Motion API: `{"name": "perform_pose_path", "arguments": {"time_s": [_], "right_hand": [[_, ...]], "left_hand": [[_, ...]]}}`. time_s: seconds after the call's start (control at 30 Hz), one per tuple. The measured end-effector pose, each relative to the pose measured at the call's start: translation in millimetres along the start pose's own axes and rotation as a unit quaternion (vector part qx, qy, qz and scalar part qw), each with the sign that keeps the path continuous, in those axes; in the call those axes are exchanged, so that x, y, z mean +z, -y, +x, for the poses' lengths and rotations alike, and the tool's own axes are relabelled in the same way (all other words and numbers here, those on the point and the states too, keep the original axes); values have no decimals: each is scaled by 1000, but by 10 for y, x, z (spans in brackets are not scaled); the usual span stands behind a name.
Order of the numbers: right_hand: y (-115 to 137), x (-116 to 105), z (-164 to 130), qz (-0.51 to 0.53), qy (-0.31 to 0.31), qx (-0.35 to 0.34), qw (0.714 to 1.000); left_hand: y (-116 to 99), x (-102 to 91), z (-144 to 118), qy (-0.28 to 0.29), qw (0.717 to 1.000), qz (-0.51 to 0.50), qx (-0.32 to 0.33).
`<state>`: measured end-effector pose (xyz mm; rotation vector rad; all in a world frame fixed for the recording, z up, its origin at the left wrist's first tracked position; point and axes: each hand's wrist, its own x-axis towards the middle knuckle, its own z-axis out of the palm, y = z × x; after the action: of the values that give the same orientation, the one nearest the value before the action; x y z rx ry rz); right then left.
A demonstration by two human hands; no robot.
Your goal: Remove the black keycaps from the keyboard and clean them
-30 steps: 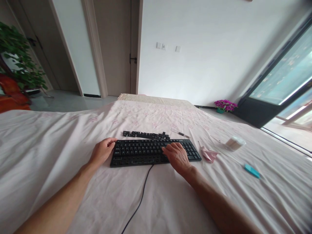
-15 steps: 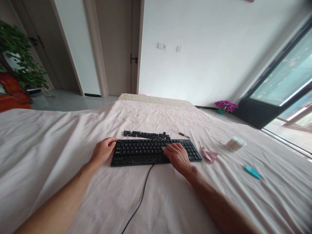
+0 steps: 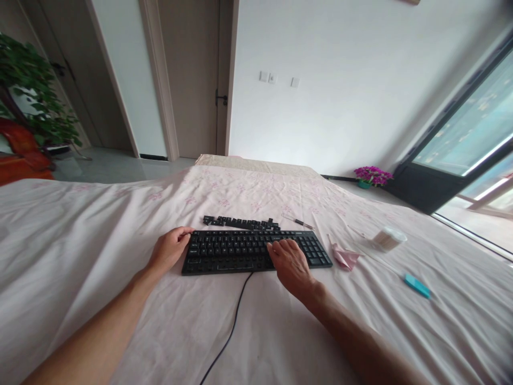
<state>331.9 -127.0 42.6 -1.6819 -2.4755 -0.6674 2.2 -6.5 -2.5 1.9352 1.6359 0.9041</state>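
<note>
Your bare right hand (image 3: 292,267) has drawn slightly nearer you, fingers bunched over the rectangular black plastic keyboard (image 3: 228,248), right of its middle; this lies lengthwise left-to-right before you. Your left hand (image 3: 168,249) touches its far-left corner. Whether either grips, I cannot tell.

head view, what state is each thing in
Sheet, wrinkled
Keyboard, lying flat, some keys missing along its near side
Loose keys, bunched beyond the keyboard
Cable, slack, curving
Thin tool, lying down
Cloth, crumpled
Tub, filled, lid unclear
Blue object, lying down
Door, shut
Left hand, at the keyboard's far left corner
Right hand, curled over the keyboard
</note>
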Motion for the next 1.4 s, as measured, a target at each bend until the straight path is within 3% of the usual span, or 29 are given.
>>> {"name": "perform_pose_path", "arguments": {"time_s": [0.33,0.53,0.6,0.77,1.03,1.4], "right_hand": [[103,-78,33,0,27,-6,1000],[-352,-31,174,99,15,80,992],[-561,17,316,125,7,125,984],[-907,202,790,139,65,200,968],[-1001,499,1247,140,151,245,948],[-1040,662,1308,158,198,267,930]], "left_hand": [[-1,4,1,0,1000,-5,1],[-23,-6,2,-1,1000,-9,1],[-24,-6,5,-2,1000,-13,2],[-9,4,16,5,1000,-19,-4],[-1,-4,14,5,1000,-25,-2],[12,9,29,9,1000,-30,-3]]}}
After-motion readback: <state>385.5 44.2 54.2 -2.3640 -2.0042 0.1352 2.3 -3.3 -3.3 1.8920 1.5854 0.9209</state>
